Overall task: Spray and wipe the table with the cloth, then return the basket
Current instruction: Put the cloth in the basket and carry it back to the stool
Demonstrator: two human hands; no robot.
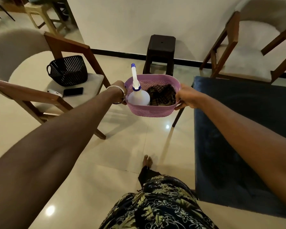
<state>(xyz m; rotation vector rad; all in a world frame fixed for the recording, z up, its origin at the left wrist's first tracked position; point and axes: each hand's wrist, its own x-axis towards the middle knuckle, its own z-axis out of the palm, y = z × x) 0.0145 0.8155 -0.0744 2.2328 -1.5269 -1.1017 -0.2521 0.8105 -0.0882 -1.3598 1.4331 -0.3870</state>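
Grip: purple basket (151, 111) is held by left hand (120, 90) and right hand (186, 99), fingers curled on its end handles.
Load: spray bottle (138, 96) stands upright beside checked cloth (162, 95).
Advice: basket should be kept level.

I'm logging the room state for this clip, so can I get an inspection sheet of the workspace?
Surface: blue table on the right, nothing on the part shown.
Job's things: pink basket held in the air, with spray bottle and checked cloth inside.
Clutter: black basket, phone and a small white item on the left chair.
Grippers: left hand and right hand each grip a basket end.
Cables: nothing seen.
Surroundings: dark stool by the wall, second chair, glossy tile floor.
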